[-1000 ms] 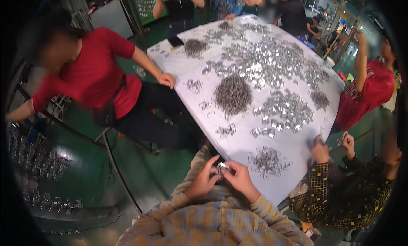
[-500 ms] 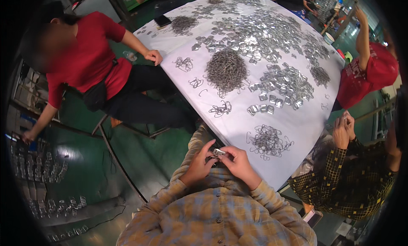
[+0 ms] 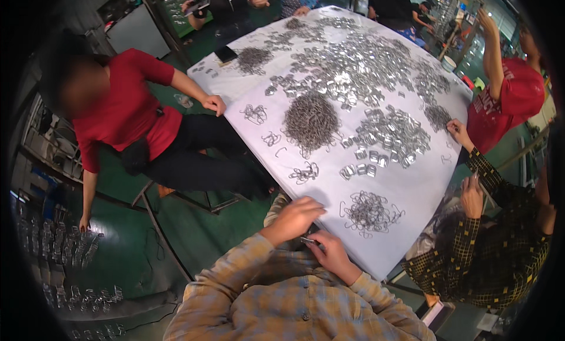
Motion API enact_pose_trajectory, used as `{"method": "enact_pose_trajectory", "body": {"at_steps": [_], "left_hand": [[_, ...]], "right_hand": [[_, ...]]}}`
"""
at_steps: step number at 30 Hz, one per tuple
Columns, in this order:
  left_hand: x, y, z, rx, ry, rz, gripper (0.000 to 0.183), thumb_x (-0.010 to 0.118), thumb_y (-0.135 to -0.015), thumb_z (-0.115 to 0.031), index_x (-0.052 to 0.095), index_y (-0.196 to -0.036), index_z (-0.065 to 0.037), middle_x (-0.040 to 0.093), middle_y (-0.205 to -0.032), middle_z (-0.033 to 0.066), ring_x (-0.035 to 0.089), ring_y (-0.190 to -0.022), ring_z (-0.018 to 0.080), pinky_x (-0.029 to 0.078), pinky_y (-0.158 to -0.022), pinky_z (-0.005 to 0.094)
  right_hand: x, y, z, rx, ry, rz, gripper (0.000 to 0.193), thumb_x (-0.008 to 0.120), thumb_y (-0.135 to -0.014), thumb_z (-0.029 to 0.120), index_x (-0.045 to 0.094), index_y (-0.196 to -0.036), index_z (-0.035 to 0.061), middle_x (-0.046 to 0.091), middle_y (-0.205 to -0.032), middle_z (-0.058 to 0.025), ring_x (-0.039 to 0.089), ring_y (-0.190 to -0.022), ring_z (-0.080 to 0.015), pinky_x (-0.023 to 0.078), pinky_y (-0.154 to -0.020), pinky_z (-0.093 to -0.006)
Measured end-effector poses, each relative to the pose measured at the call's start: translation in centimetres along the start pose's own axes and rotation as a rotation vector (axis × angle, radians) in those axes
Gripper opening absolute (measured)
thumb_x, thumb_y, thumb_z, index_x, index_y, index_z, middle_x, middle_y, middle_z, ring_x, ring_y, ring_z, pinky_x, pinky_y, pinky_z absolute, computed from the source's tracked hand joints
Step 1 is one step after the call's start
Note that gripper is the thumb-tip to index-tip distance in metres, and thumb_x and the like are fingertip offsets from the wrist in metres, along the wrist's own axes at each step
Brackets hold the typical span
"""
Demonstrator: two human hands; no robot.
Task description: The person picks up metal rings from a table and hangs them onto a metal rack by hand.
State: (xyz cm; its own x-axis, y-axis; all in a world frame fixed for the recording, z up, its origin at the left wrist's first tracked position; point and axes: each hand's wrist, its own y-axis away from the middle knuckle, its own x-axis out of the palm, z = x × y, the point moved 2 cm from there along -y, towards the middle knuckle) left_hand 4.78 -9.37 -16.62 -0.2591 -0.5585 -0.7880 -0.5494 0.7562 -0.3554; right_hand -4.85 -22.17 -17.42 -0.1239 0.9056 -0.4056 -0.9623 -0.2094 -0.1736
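Observation:
My right hand (image 3: pixel 333 253) is closed on a small shiny metal buckle (image 3: pixel 309 240), pinched between thumb and fingers in front of my lap. Just beyond it, at the near table edge, my left hand (image 3: pixel 294 217) reaches out with its fingers extended to the right; I see nothing held in it. The nearest pile to both hands is one of bent wire hooks (image 3: pixel 371 213) on the white table (image 3: pixel 306 191). Farther up lie a small cluster of hooks (image 3: pixel 304 173) and a large dark heap of hooks (image 3: pixel 311 123). Flat silver buckles (image 3: pixel 393 135) are spread to its right.
A person in red (image 3: pixel 132 108) sits at the left, one hand on the table edge. At the right, a person in a dark checked sleeve (image 3: pixel 468 247) reaches to a hook pile (image 3: pixel 437 117). A black phone (image 3: pixel 225 54) lies on the far left corner. Rows of metal parts (image 3: pixel 70 241) stand low at left.
My left hand has left the buckle and moved forward to the table edge; my right hand keeps the buckle, slightly lower. The checked-sleeved person's hands have parted, one reaching onto the table.

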Motion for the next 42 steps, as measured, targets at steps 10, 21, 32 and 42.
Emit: {"method": "enact_pose_trajectory", "body": {"at_steps": [10,21,32,42], "left_hand": [[3.0,-3.0,-1.3,0.225,-0.338,0.176,0.019,0.053,-0.071,-0.01,0.063,-0.083,0.0,0.059,-0.09,0.0088,0.054,-0.089,0.0221,0.044,-0.08,0.0313],[2.9,-4.0,-1.7,0.194,-0.54,0.164,0.007,0.055,-0.066,-0.013,0.058,-0.065,-0.006,0.056,-0.067,0.0057,0.055,-0.07,0.0209,0.045,-0.065,0.0314],[-0.2,-2.1,-0.6,-0.224,-0.002,-0.076,0.005,0.056,-0.078,-0.004,0.054,-0.081,-0.002,0.06,-0.075,0.011,0.06,-0.073,0.0253,0.047,-0.064,0.0355],[-4.6,1.9,-2.9,-0.371,0.592,-0.047,0.006,0.057,-0.085,-0.001,0.052,-0.087,-0.003,0.053,-0.089,0.005,0.051,-0.085,0.0141,0.043,-0.075,0.0276]], "right_hand": [[-0.7,0.6,0.7,0.008,-0.013,-0.016,0.019,0.063,-0.075,-0.003,0.061,-0.094,0.0001,0.062,-0.093,-0.0154,0.061,-0.084,-0.0333,0.048,-0.072,-0.0369],[-0.3,0.2,1.2,-0.024,-0.043,-0.006,0.02,0.064,-0.075,-0.004,0.061,-0.094,-0.0006,0.062,-0.092,-0.0151,0.061,-0.083,-0.0324,0.048,-0.071,-0.0355],[0.2,0.5,0.7,0.025,-0.012,-0.053,0.015,0.066,-0.075,0.0,0.063,-0.09,0.0003,0.063,-0.079,-0.0135,0.061,-0.07,-0.0285,0.047,-0.063,-0.0336],[0.2,-0.1,-0.4,0.204,-0.071,-0.3,0.012,0.067,-0.076,0.004,0.065,-0.087,0.0001,0.061,-0.072,-0.0129,0.059,-0.06,-0.0215,0.047,-0.057,-0.0297]]}}
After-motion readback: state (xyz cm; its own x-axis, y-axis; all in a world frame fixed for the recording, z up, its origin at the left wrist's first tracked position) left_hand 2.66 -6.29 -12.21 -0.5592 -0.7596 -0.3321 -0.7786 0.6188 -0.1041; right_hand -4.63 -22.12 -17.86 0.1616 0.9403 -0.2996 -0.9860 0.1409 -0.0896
